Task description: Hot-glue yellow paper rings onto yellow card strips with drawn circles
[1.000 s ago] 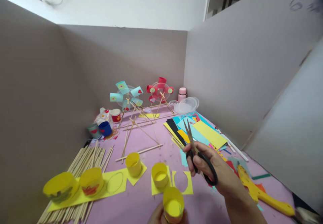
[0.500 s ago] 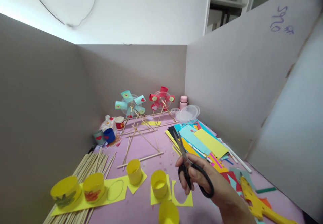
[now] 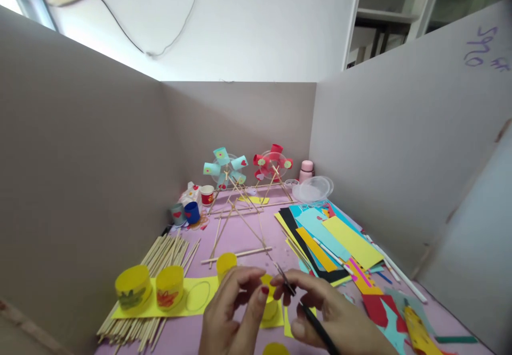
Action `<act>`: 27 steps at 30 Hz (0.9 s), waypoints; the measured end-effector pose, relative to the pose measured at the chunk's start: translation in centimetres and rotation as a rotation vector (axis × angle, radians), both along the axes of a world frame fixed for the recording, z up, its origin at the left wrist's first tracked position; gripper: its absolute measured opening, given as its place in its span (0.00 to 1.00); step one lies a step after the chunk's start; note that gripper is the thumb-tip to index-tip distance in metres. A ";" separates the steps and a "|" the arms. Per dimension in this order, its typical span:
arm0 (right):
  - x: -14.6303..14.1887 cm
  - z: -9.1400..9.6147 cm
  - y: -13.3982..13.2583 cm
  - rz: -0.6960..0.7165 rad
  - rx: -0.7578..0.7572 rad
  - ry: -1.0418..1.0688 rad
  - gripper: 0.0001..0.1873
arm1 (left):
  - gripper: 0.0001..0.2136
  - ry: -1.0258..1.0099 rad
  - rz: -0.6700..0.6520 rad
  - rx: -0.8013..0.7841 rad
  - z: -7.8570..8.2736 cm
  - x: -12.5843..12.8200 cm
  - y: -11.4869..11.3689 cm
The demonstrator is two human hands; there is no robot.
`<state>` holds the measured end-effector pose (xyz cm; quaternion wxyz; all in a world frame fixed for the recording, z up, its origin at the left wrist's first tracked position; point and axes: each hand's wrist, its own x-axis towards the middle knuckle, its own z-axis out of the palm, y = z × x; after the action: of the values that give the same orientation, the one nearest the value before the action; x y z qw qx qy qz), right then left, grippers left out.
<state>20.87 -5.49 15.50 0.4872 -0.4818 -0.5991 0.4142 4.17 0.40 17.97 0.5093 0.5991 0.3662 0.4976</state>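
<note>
My right hand (image 3: 324, 307) grips black-handled scissors (image 3: 314, 323), with the blades pointing up and left. Close beside it, my left hand (image 3: 232, 312) is raised with curved fingers and thumb apart; I see nothing between them. Partly hidden between the hands, a short yellow paper cup (image 3: 271, 310) stands on a yellow square. Another yellow cup (image 3: 226, 262) shows just behind my left fingers. To the left, two yellow cups, one with a green drawing (image 3: 133, 291) and one with a red drawing (image 3: 169, 291), stand on a yellow strip (image 3: 192, 312) bearing a pencilled oval (image 3: 198, 295).
Wooden sticks (image 3: 160, 256) lie under the strip. Stick frames hold a light-blue wheel (image 3: 226, 168) and a red wheel (image 3: 273, 164) at the back. Coloured paper (image 3: 352, 243) covers the right side, near a yellow glue gun (image 3: 418, 328). Grey partitions (image 3: 240, 115) enclose the table.
My left hand has come into view beside the right one. The scissors have swung lower and to the left, their blades now between both hands. The view has shifted left.
</note>
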 end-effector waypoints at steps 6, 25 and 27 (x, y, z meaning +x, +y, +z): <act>-0.7 1.1 -0.2 -0.148 0.242 -0.508 0.30 | 0.16 -0.042 -0.160 -0.184 0.0 -0.3 1.7; -0.5 0.0 -0.1 -0.572 0.680 -1.205 0.32 | 0.12 0.343 -0.218 0.015 0.6 -0.9 2.1; -0.9 0.4 0.0 -0.604 0.699 -1.180 0.28 | 0.12 0.383 -0.210 0.068 0.7 -1.1 2.1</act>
<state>19.98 -5.45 15.92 0.3020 -0.5848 -0.6992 -0.2792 3.11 2.52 18.63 0.4590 0.7343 0.3747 0.3312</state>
